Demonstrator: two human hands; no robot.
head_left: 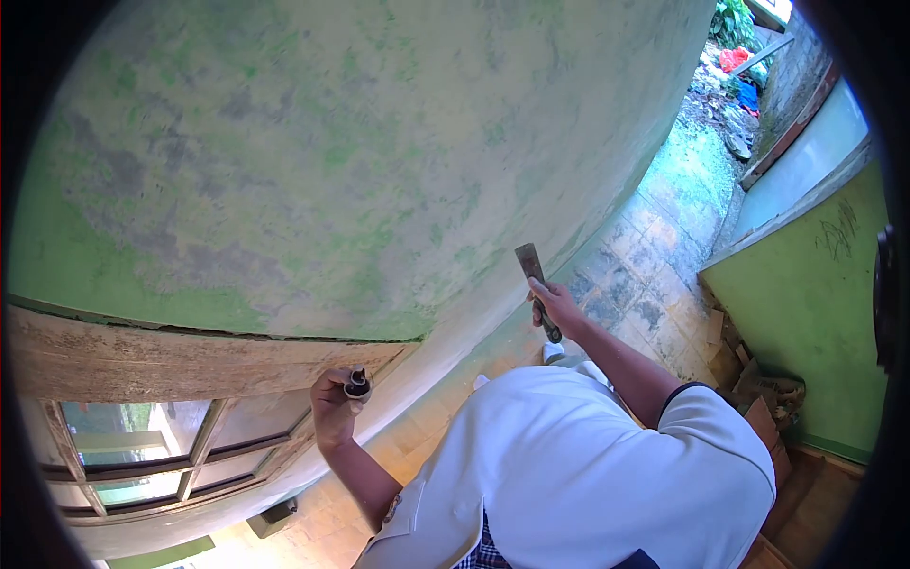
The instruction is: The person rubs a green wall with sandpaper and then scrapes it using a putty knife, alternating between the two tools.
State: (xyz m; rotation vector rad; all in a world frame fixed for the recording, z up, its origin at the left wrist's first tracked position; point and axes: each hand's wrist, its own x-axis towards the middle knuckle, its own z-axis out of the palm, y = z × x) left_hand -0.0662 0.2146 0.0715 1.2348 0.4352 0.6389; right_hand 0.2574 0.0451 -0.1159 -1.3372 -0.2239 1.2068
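My right hand [559, 311] is closed around the handle of a putty knife [527, 258], its flat blade pointing up toward the wall. My left hand [334, 406] grips a small dark object with a round, pale-rimmed end [356, 385]; its kind I cannot tell. That hand is beside the wooden window frame [190, 360]. Above both hands spreads a wall [332, 171] with green paint and patchy grey-white areas.
A window with glass panes [137, 427] is at lower left. Tiled floor [654, 284] runs along the wall's foot. On the right stand a green panel [806, 313] and cardboard pieces [763, 394]. Rubble and a red bag-like item [733, 60] lie at the far end.
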